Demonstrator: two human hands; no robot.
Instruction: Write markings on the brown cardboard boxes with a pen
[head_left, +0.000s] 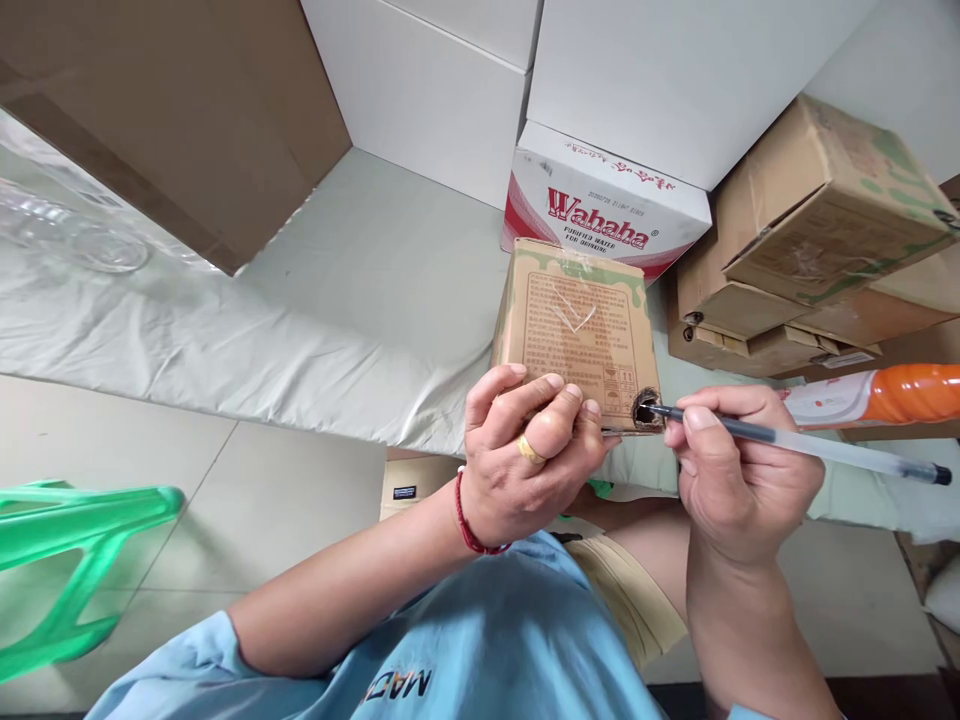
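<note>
A small brown cardboard box [577, 320] with printed text and a green drip pattern stands in front of me. My left hand [536, 430], wearing a gold ring and a red bracelet, grips its near edge with bent fingers pressed on the printed face. A pen [795, 440] with a clear barrel and black end is pinched in my right hand [731, 460]. Its tip touches a dark scribbled patch [645, 408] at the box's near right corner. The left thumb is mostly hidden.
Behind stands a Wahaha water carton [600, 215]. Stacked brown boxes [840, 220] and an orange-and-white bottle [900, 392] are to the right. A large carton [172, 110] and clear plastic bottles [75, 230] are at left on the pale cloth [390, 270]; below is a green stool [82, 560].
</note>
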